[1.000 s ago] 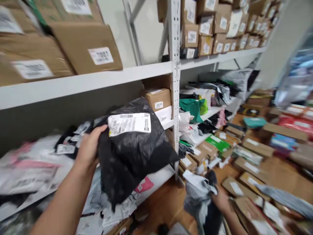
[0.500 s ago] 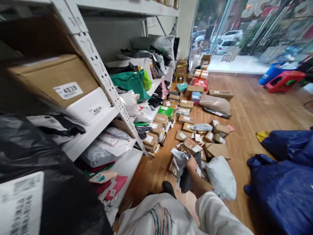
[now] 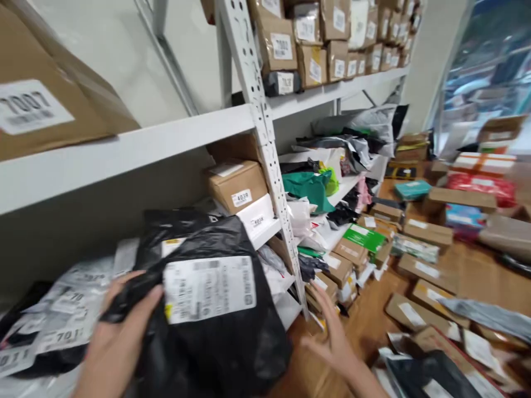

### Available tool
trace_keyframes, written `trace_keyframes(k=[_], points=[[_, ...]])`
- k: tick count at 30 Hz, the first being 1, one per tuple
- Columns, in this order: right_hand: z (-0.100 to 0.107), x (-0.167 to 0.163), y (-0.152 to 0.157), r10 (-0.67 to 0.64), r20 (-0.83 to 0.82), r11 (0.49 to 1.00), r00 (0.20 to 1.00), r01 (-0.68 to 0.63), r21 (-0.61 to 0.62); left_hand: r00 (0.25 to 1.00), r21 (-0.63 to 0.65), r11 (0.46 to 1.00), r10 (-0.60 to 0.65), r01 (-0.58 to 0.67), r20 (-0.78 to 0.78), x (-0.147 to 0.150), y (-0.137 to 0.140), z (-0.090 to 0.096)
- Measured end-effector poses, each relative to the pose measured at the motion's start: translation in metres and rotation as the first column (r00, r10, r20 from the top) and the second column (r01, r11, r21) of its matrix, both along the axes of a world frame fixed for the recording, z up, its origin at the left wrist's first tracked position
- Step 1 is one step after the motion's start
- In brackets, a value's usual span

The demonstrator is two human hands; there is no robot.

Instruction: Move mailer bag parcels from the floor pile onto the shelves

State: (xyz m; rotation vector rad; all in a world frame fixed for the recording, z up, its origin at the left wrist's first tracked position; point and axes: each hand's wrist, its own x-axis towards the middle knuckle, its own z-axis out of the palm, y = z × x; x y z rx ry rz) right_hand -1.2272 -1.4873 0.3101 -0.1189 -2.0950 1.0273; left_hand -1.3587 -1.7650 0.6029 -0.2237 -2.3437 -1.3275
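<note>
Left hand: your thumb and fingers point(image 3: 143, 309) pinch the edge of the flat black plastic mailer point(image 3: 224, 340), leaving its rectangular white paper label point(image 3: 211, 290) exposed towards you.
Mailer: held before the long white metal shelving point(image 3: 174, 146).
Shelved stock: square brown cardboard boxes point(image 3: 246, 179), numbers outward, probably for easy reading.
Right hand point(image 3: 334, 345): fingers spread, holding nothing, beside the mailer.
Floor: brown wood point(image 3: 359, 318), parcel-strewn.
Far right: blurred window glass point(image 3: 485, 72).

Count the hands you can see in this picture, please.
2. The left hand grips the black parcel by its edge; the right hand is open beside the parcel, fingers spread, holding nothing. No other hands are visible.
</note>
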Motion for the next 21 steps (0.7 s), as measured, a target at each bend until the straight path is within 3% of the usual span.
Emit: trace_keyframes(k=[1, 2, 3, 4, 6, 8, 11, 14, 18, 21], points=[[0.028, -0.003, -0.021, 0.087, -0.143, 0.981, 0.986, -0.059, 0.186, 0.999, 0.010, 0.999, -0.045, 0.045, -0.015, 0.003, 0.009, -0.003], [0.054, -0.006, -0.042, 0.105, -0.354, 0.939, 0.929, 0.024, 0.343, 0.995, 0.027, 0.995, -0.100, 0.101, -0.024, 0.006, 0.020, -0.007], [0.079, -0.010, -0.060, 0.130, -0.415, 0.886, 0.901, 0.082, 0.456, 0.988, 0.055, 0.987, -0.152, 0.153, -0.028, 0.010, 0.031, -0.012], [0.100, -0.014, -0.075, 0.156, -0.424, 0.844, 0.892, 0.103, 0.527, 0.981, 0.090, 0.977, -0.195, 0.196, -0.020, 0.014, 0.041, -0.016], [0.127, -0.030, -0.093, 0.110, -0.424, 0.814, 0.899, 0.163, 0.557, 0.970, 0.172, 0.958, -0.241, 0.231, 0.037, 0.023, 0.057, -0.022], [0.140, -0.049, -0.094, 0.043, -0.473, 0.843, 0.880, 0.222, 0.490, 0.957, 0.240, 0.939, -0.275, 0.248, 0.088, 0.034, 0.066, -0.022], [0.157, -0.071, -0.078, -0.012, -0.620, 0.906, 0.784, 0.270, 0.325, 0.939, 0.307, 0.901, -0.340, 0.307, 0.060, 0.050, 0.070, -0.012], [0.189, -0.074, -0.060, -0.045, -0.635, 0.947, 0.771, 0.235, 0.219, 0.868, 0.351, 0.813, -0.496, 0.464, 0.002, 0.059, 0.072, 0.008], [0.232, -0.079, -0.037, -0.027, -0.526, 0.985, 0.850, 0.113, 0.133, 0.657, 0.296, 0.615, -0.751, 0.730, -0.059, 0.046, 0.073, 0.042], [0.237, -0.095, -0.015, -0.128, -0.506, 0.989, 0.853, 0.074, -0.124, 0.383, 0.099, 0.373, -0.916, 0.922, -0.120, 0.002, 0.066, 0.067]])
